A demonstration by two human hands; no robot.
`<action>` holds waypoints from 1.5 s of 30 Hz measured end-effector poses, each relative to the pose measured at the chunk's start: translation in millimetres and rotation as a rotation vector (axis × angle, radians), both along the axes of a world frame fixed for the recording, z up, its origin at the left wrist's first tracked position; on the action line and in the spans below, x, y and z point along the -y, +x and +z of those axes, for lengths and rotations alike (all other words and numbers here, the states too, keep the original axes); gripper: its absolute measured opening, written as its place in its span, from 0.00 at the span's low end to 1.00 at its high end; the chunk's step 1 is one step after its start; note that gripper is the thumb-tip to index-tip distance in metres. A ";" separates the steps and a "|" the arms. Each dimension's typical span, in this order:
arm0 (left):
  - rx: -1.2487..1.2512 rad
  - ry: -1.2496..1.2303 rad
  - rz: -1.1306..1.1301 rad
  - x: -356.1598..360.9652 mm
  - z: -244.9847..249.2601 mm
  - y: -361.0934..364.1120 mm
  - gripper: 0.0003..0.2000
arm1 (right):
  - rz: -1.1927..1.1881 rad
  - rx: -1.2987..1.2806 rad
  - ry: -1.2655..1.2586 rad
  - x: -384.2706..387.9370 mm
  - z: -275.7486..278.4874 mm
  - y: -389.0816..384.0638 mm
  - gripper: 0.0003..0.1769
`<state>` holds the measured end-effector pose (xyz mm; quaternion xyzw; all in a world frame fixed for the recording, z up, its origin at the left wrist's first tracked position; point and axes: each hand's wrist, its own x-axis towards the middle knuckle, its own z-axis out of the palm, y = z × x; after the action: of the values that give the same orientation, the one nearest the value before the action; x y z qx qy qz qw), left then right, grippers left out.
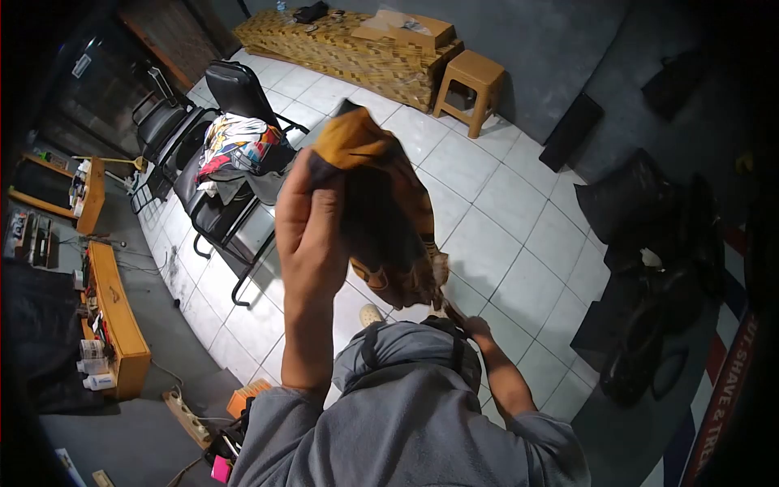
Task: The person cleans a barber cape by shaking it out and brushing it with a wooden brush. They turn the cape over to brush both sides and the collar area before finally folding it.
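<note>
Raised in front of me, my left hand (pixel 312 211) pinches the upper corner of a dark patterned cloth (pixel 389 211) with orange and brown areas. The cloth hangs down in folds. Lower down, beside my waist, my right hand (pixel 477 327) is closed at the cloth's bottom end, its fingers partly hidden. A bunched multicoloured cloth (pixel 239 146) lies on a black chair beyond my left hand.
Black metal-framed chairs (pixel 235 89) stand at left. A plastic stool (pixel 471 85) and a long woven-covered bench (pixel 341 57) with a cardboard box (pixel 406 31) are at the back. Orange wall shelves (pixel 118 316) hold bottles. Dark bulky items (pixel 641 268) fill the right side.
</note>
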<state>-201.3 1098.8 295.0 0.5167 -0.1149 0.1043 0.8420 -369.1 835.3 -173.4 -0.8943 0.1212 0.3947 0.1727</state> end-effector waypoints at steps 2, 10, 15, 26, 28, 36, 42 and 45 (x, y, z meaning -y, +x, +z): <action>0.115 0.234 -0.008 -17.1 -6.4 4.7 0.08 | -0.056 0.019 -0.005 12.5 4.4 -4.0 0.21; -0.084 0.730 0.083 19.3 -52.6 14.3 0.06 | -0.762 0.665 1.068 -59.2 209.0 93.4 0.22; 0.018 0.627 0.059 34.7 -61.9 10.1 0.07 | -0.510 0.868 1.249 -114.1 289.7 97.5 0.26; 0.152 0.071 0.267 -2.4 -26.0 14.4 0.12 | 0.085 0.056 0.008 -22.5 -0.5 21.4 0.14; 0.211 0.000 0.237 -6.1 -16.5 9.1 0.10 | 0.088 0.051 -0.034 -0.9 -1.6 5.7 0.15; 0.165 0.250 0.391 19.3 -44.1 14.8 0.15 | -0.550 0.511 0.680 -42.2 114.3 79.8 0.28; -0.009 0.503 0.076 21.4 -63.1 15.7 0.09 | -0.702 0.481 1.383 -127.7 301.0 99.0 0.26; 0.042 0.416 0.096 24.5 -58.0 16.2 0.07 | -0.743 0.260 1.501 -139.8 308.6 103.1 0.28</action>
<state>-185.1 1074.3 237.1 0.6818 -0.1267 0.1292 0.7088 -265.9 975.1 135.2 -0.4829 0.0922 0.1822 0.8515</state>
